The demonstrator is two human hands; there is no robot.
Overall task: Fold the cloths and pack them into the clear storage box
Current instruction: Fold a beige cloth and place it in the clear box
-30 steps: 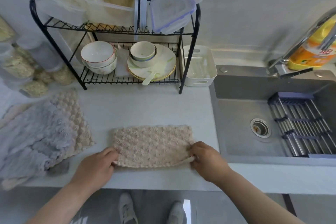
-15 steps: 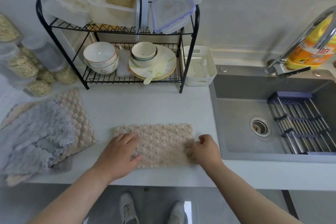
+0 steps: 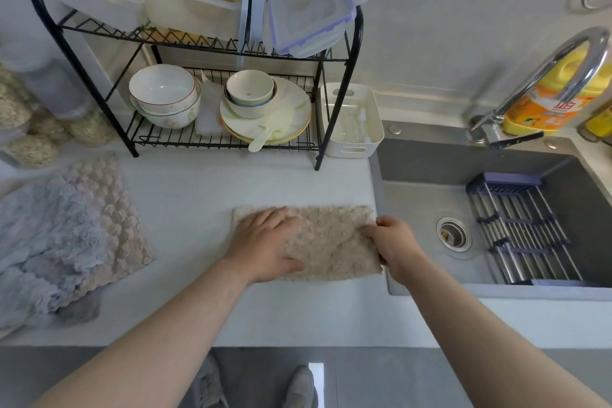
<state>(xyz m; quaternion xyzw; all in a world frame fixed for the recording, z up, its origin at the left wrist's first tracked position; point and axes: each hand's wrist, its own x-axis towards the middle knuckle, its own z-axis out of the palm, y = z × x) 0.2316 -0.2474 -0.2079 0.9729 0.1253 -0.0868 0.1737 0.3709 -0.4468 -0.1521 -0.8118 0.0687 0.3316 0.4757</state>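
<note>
— The beige cloth (image 3: pixel 331 242) lies on the counter (image 3: pixel 198 192), right beside the sink (image 3: pixel 430 202). The left hand (image 3: pixel 265 242) presses flat on it, fingers straight; the right hand (image 3: pixel 392 242) pinches its right edge.
— Risky?
— If that pinch tugs sideways, the fold could slip open, or a corner could drop into the sink.

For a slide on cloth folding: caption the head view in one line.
Left hand presses a beige bobbled cloth flat while right hand grips its edge beside the grey sink.
</note>
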